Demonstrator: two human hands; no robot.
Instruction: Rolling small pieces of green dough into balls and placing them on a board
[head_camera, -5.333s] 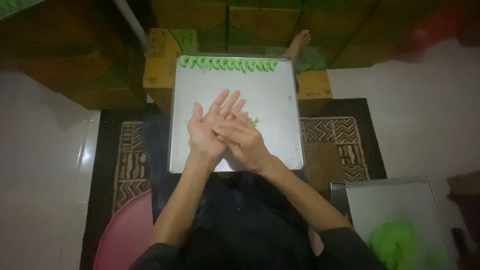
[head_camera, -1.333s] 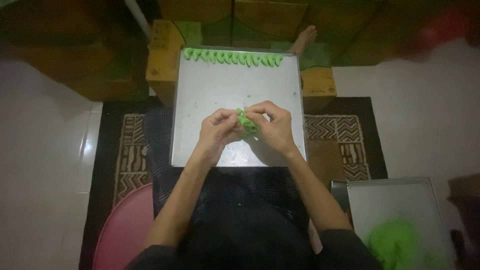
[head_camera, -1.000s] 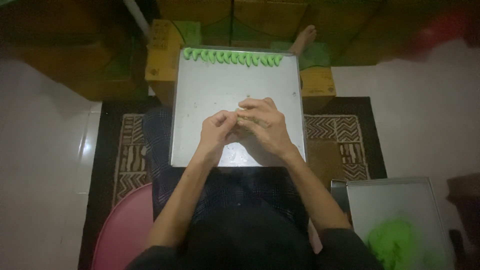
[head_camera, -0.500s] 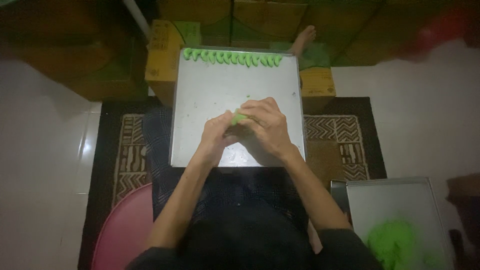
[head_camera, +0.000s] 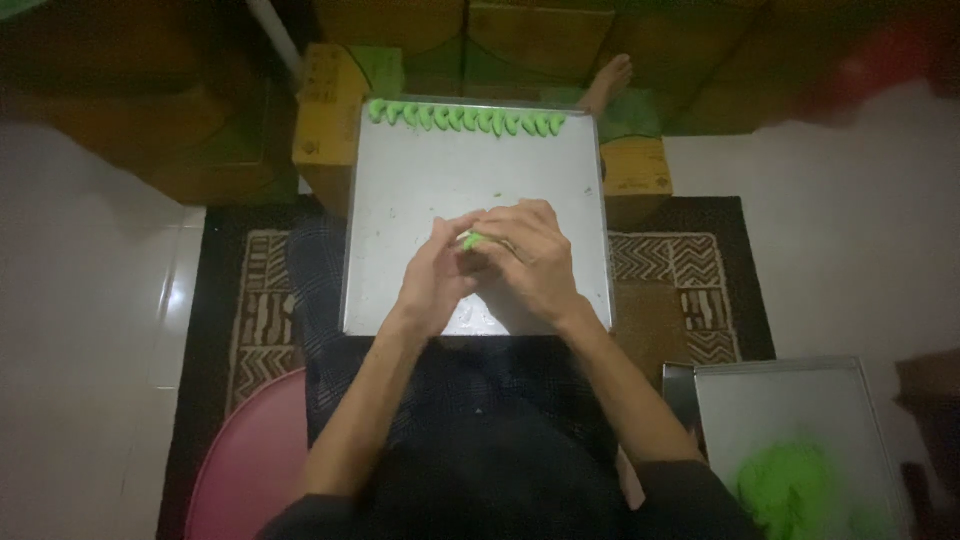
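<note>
Both hands meet over the middle of the flat, silver-grey metal baking tray (head_camera: 400, 190) that rests across the person's lap. The left hand (head_camera: 432, 282) curls its fingers inward, and the right hand (head_camera: 530, 258) lies partly over it, fingers folded down. Pinched between the fingertips of the two is a small lump of bright green dough (head_camera: 469, 241), of which only a sliver shows, just above the tray's surface. How firmly either hand grips it cannot be told, since the right hand's fingers cover most of it.

Compared with the view about a second ago, the hands have closed in tighter: then the green lump showed plainly between thumbs and fingers, while now it is nearly hidden. Several seconds back the palms were pressed flat together with fingers stretched out; they are now bent round the lump instead. The hands sit in much the same spot on the tray throughout.

Along the tray's far edge runs a row of small green shaped dough pieces (head_camera: 465, 119), side by side and well apart from the hands; it looks unchanged from the earlier views. To the person's right, on the floor, stands a second metal tray (head_camera: 790, 395) with a loose heap of green dough (head_camera: 795, 485) on it. A round pink plastic basin (head_camera: 245, 470) sits by the left elbow on the dark patterned rug (head_camera: 255, 320).
</note>
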